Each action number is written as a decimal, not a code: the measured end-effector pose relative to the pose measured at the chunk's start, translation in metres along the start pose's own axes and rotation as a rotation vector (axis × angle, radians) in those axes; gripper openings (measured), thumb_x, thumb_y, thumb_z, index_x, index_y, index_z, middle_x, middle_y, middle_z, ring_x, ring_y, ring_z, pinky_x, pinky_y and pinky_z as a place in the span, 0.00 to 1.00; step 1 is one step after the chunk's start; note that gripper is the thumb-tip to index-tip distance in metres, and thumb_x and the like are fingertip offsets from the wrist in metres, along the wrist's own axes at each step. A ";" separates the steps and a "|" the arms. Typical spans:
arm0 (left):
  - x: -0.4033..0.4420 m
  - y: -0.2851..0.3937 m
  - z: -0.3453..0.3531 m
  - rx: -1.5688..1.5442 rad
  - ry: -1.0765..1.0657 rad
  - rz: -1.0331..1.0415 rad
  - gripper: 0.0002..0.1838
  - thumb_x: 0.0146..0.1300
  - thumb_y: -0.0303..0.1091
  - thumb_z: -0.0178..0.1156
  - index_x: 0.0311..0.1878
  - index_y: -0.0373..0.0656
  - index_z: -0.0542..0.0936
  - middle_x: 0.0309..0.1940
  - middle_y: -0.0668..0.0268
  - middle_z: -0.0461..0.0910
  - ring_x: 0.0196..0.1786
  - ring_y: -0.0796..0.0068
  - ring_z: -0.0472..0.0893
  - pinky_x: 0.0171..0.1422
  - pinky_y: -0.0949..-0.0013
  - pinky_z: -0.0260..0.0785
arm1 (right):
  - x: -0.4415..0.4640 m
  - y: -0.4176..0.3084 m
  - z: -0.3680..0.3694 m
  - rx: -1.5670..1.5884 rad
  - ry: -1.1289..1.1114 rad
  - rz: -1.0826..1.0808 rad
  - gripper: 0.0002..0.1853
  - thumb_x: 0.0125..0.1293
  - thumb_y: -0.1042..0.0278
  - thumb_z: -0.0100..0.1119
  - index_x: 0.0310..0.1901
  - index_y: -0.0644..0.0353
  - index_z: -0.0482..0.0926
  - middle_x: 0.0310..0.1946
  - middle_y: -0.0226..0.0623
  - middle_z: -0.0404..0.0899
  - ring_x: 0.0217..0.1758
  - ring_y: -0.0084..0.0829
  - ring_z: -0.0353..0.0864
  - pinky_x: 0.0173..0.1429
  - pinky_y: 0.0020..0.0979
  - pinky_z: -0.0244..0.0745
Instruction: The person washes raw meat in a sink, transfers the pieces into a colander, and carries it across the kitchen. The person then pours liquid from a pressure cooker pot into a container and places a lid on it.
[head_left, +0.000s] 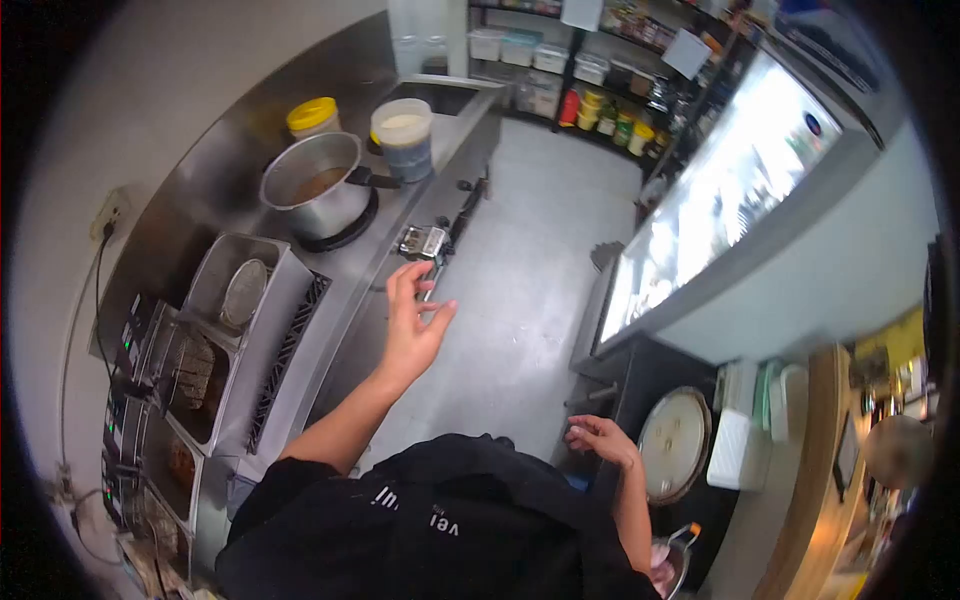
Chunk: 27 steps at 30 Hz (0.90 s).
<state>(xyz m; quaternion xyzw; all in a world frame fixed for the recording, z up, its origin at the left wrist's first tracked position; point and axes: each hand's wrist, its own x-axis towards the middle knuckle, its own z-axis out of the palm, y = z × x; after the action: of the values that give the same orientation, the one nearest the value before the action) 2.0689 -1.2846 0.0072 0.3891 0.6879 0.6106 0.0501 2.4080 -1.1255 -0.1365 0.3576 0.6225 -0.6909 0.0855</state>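
My left hand [412, 330] is raised in front of the steel counter, its fingers bent but apart, with nothing in it. Just beyond the fingertips is a small metal fitting [424, 242] on the counter's front edge; I cannot tell whether they touch. My right hand [603, 440] hangs loosely at my side, fingers slightly curled and apart, holding nothing that I can see. Nearest to it is a large round lid or pan [675, 445] on a dark surface. Beyond my left hand, a pot [335, 215] with brown contents sits on a burner.
Left of me are deep fryers [225, 400] with baskets. Behind the pot stand a yellow-lidded tub [314, 115] and a clear tub [403, 150]. A lit glass-door fridge [710, 200] borders the grey floor [530, 230]. Stocked shelves [570, 65] line the far end.
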 end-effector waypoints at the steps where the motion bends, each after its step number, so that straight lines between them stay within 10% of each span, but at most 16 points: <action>1: 0.005 -0.005 -0.005 -0.005 0.044 -0.095 0.31 0.52 0.22 0.63 0.60 0.44 0.64 0.60 0.59 0.58 0.55 0.68 0.66 0.51 0.67 0.68 | 0.023 -0.007 -0.018 -0.015 -0.031 -0.006 0.19 0.68 0.62 0.55 0.56 0.64 0.73 0.41 0.37 0.81 0.42 0.24 0.80 0.47 0.26 0.75; 12: 0.069 -0.059 -0.080 0.403 0.536 -0.161 0.26 0.55 0.23 0.61 0.57 0.43 0.68 0.58 0.60 0.61 0.53 0.68 0.69 0.51 0.67 0.67 | 0.247 -0.321 -0.035 -0.915 -0.060 -0.756 0.15 0.66 0.62 0.53 0.51 0.57 0.78 0.47 0.44 0.79 0.46 0.42 0.80 0.50 0.34 0.72; 27: 0.153 -0.142 -0.060 0.432 0.713 -0.408 0.22 0.55 0.23 0.62 0.54 0.43 0.70 0.56 0.59 0.64 0.48 0.69 0.71 0.48 0.68 0.70 | 0.466 -0.411 -0.015 -0.878 -0.692 -0.454 0.17 0.67 0.69 0.50 0.56 0.59 0.74 0.38 0.42 0.83 0.40 0.32 0.82 0.50 0.30 0.73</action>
<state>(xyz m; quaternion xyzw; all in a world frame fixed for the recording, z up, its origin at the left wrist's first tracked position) 1.8627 -1.2343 -0.0400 0.0130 0.8362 0.5266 -0.1527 1.8420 -0.8725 -0.0873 -0.0985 0.8464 -0.4464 0.2731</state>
